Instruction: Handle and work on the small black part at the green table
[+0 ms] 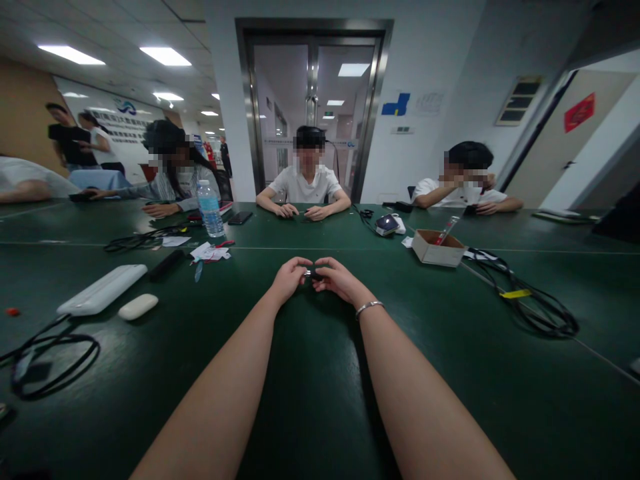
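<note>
Both my hands meet over the green table (320,373), fingertips almost touching. Between them is a small black piece with a silver, plug-like metal end (309,273); it looks like a USB stick, but it is too small to be certain. My right hand (341,279), with a silver bracelet (369,308) at the wrist, pinches the black body. The fingers of my left hand (290,280) close around the silver end. My fingers cover part of the piece.
To the left lie a white power bank (103,290), a white oval case (139,307) and black cable (55,360). A water bottle (210,210) stands beyond paper scraps (210,252). At right are a small box (439,249) and coiled cable (540,307). Several people sit opposite.
</note>
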Available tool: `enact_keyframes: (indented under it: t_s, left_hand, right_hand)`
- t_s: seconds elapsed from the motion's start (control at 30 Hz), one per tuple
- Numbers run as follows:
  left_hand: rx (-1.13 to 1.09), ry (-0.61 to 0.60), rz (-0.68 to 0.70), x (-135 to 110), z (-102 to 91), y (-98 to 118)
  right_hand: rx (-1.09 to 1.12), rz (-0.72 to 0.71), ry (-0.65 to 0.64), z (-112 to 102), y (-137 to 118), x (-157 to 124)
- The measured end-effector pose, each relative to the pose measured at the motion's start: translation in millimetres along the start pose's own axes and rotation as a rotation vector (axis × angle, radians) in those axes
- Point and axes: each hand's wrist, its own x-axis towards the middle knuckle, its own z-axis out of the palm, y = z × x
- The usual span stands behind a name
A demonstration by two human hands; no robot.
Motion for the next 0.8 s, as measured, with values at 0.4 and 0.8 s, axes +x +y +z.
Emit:
enact_keyframes:
  t_s: [0.4,0.8]
  left_hand:
    - [0.000,-0.008,-0.002,0.6,0.2,-1.7]
    - [0.054,-0.015,0.009,-1.2,1.3,-9.1]
  right_hand:
    - [0.003,-0.023,-0.004,0.4,1.2,1.3]
    - [-0.225,-0.028,-0.130,-2.7,6.6,8.0]
